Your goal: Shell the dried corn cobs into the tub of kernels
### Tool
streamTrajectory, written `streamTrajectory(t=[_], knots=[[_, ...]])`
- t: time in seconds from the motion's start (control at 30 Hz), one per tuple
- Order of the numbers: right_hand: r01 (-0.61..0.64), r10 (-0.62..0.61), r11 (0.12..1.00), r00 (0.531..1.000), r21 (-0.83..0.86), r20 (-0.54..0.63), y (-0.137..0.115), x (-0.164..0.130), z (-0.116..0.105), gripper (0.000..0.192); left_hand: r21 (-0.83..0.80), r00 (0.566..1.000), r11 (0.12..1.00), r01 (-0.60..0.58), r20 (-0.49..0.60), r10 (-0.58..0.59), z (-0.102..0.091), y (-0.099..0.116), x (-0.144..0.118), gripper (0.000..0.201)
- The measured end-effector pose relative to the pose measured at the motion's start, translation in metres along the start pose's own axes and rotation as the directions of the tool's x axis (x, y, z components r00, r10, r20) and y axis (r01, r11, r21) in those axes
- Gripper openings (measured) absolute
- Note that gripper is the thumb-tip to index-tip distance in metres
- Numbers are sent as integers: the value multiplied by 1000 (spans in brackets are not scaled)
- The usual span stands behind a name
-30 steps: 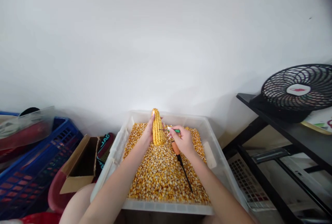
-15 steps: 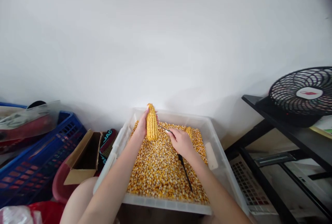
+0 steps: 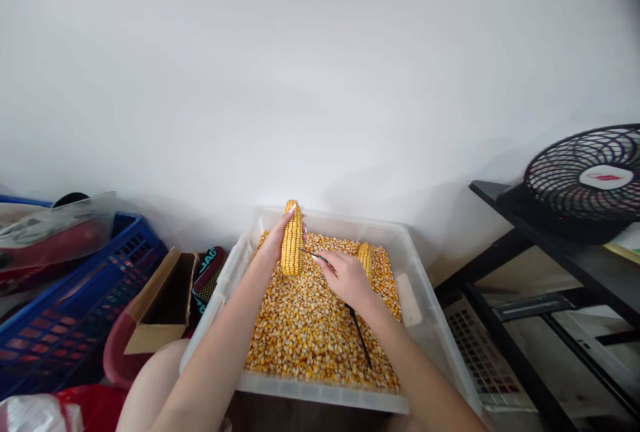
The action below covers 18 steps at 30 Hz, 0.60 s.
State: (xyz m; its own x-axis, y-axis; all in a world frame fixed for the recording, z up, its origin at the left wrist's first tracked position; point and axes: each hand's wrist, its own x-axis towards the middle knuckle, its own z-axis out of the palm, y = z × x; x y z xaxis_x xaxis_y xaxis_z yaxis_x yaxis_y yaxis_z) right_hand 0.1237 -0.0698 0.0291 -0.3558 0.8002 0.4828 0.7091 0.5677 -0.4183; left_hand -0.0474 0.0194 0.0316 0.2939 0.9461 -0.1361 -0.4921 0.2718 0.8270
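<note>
The fingers of the left hand (image 3: 276, 237) are wrapped around a corn cob (image 3: 292, 245) held nearly upright above the plastic tub (image 3: 320, 395), its long axis leaning slightly away. From the right hand (image 3: 347, 277), whose fingers pinch a thin pick (image 3: 320, 257), the cob lies to the left; the slender tip meets, or sits just beside, its lower right flank. The cob is tapered, its rows of kernels tight and bumpy. Loose, glossy yellow-and-white kernels (image 3: 310, 345) fill the translucent tub, bearing another cob (image 3: 365, 257) and a straight black rod (image 3: 361, 339).
</note>
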Motion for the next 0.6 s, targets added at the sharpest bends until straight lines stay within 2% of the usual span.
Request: streamTrajectory(t=[0.2, 0.4, 0.6], knots=[[-25, 34, 994, 995, -102, 95, -3, 0, -1, 28, 100, 999, 995, -19, 37, 15, 1, 0, -2, 38], [-46, 79, 973, 987, -225, 142, -3, -1, -2, 36, 43, 999, 998, -44, 28, 43, -7, -1, 0, 39], [-27, 73, 971, 979, -236, 191, -3, -1, 2, 35, 63, 999, 997, -54, 2, 54, -8, 1, -3, 40]])
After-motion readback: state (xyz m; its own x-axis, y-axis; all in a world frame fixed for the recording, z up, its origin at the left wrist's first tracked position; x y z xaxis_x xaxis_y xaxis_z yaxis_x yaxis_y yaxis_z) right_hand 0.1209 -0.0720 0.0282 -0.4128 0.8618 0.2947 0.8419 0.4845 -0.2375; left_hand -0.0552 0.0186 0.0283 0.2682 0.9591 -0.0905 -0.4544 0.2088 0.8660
